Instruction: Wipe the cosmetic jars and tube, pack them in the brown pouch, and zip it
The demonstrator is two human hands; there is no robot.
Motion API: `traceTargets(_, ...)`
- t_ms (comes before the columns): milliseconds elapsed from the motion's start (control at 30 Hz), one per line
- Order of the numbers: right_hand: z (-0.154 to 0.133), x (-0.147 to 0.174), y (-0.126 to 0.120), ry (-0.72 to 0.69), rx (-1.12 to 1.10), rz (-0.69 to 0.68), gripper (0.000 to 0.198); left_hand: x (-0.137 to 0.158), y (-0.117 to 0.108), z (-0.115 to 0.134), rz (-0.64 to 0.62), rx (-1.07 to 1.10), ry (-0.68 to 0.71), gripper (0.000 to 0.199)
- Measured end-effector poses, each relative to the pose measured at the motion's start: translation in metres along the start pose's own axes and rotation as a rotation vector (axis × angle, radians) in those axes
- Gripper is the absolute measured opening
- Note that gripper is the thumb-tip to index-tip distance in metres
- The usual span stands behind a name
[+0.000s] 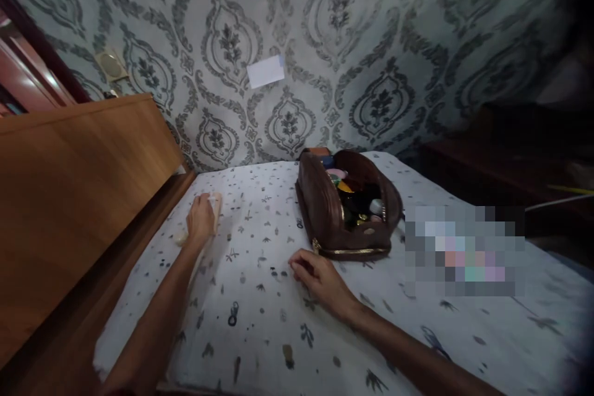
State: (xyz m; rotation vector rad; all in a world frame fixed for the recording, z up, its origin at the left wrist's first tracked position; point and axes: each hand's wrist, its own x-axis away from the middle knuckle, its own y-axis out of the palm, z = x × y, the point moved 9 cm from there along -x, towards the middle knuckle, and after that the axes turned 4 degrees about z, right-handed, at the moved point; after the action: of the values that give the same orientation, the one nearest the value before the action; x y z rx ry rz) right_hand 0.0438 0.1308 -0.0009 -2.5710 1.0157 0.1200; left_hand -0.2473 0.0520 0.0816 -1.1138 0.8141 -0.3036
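At the left of the bed, my left hand (200, 219) is closed, its fingers bent down beside a pale beige flat item (216, 204). A small cream rounded thing (180, 237) lies against that hand's near side. What the fingers hold is partly hidden. My right hand (318, 275) rests on the sheet with loosely curled fingers and nothing visible in them. Just beyond it stands a dark brown zipped bag (320, 204), gaping at the top. Inside the bag, a yellow item (344, 187), a pink item (338, 172) and a white cap (377, 206) show among other small things.
A white patterned sheet (260, 297) covers the bed. On the left rises a wooden board (88, 167). The patterned wall (288, 25) bears a white paper (266, 72). A blurred-out patch (464, 253) hides something right of the bag. Dark furniture stands at the right.
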Motion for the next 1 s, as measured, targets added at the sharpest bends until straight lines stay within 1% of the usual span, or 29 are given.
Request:
traceTargets(67,-0.001,0.002,0.001,-0.004,0.027,-0.001,0.022,-0.013,0.008,-0.024,-0.042,-0.068,-0.102,0.042)
traceTargets(100,-0.002,0.003,0.001,-0.008,0.036,-0.004,0.022,-0.017,0.015,-0.031,-0.070,-0.081,-0.133,0.043)
traceTargets(167,-0.004,0.004,0.002,-0.018,0.051,-0.004,0.022,-0.021,0.032,-0.036,-0.130,-0.098,-0.161,0.051)
traceTargets(233,-0.003,0.005,0.002,-0.022,0.061,-0.005,0.023,-0.021,0.047,-0.034,-0.173,-0.119,-0.160,0.057)
traceTargets(333,0.001,0.006,0.003,-0.014,0.068,-0.010,0.026,-0.017,0.058,-0.028,-0.185,-0.134,-0.123,0.052)
traceTargets(433,0.004,0.005,0.004,-0.011,0.087,-0.011,0.029,-0.013,0.060,-0.023,-0.181,-0.135,-0.088,0.045)
traceTargets(600,0.004,0.005,0.006,-0.006,0.097,-0.032,0.030,-0.003,0.060,-0.014,-0.175,-0.119,-0.014,0.043)
traceTargets(700,0.004,0.005,0.008,0.001,0.094,-0.045,0.028,-0.003,0.056,-0.012,-0.157,-0.119,0.010,0.041)
traceTargets(800,0.004,0.006,0.009,-0.005,0.077,-0.044,0.027,-0.001,0.036,-0.017,-0.130,-0.123,0.014,0.039)
traceTargets(867,0.002,0.008,0.008,-0.021,0.061,-0.024,0.026,0.004,0.016,-0.025,-0.097,-0.126,0.019,0.041)
traceTargets(933,0.003,0.010,0.008,-0.014,0.060,-0.026,0.022,0.013,-0.002,-0.039,-0.069,-0.139,0.026,0.044)
traceTargets(967,0.003,0.011,0.007,-0.013,0.063,-0.018,0.019,0.018,-0.008,-0.047,-0.048,-0.210,0.039,0.045)
traceTargets(1000,0.003,0.011,0.007,-0.015,0.071,-0.018,0.017,0.022,-0.010,-0.054,-0.050,-0.277,0.061,0.047)
